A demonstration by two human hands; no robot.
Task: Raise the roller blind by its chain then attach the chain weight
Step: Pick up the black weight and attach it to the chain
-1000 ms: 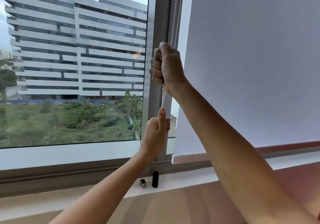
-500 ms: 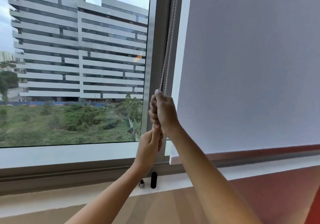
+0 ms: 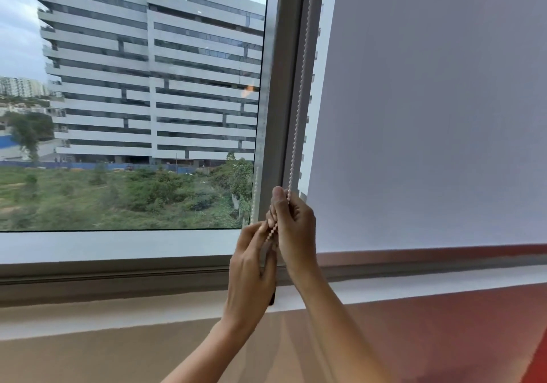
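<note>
Gripping: my right hand (image 3: 296,225) is closed around the bead chain (image 3: 300,95), thumb up, with the beads entering my fist at its 12 o'clock edge.
Left hand (image 3: 251,267): directly at 7 o'clock of the right one and touching it, fingers pinched on the short run of beads that comes out below my right fist.
Chain: it runs taut and nearly straight up from my right hand along the grey window frame (image 3: 281,86), leaning slightly toward 1 o'clock, and leaves the view at the top.
Roller blind (image 3: 429,116): pale fabric at 3 o'clock of the chain, covering the right-hand pane; its bottom edge hangs just above the sill (image 3: 444,288).
Chain weight (image 3: 271,301): only a dark sliver shows on the sill, at 6 o'clock of my hands, mostly hidden behind my left hand; I cannot tell its shape from here.
Window glass (image 3: 133,116): at 9 o'clock of the frame, uncovered, with a long banded building and green scrub beyond it.
</note>
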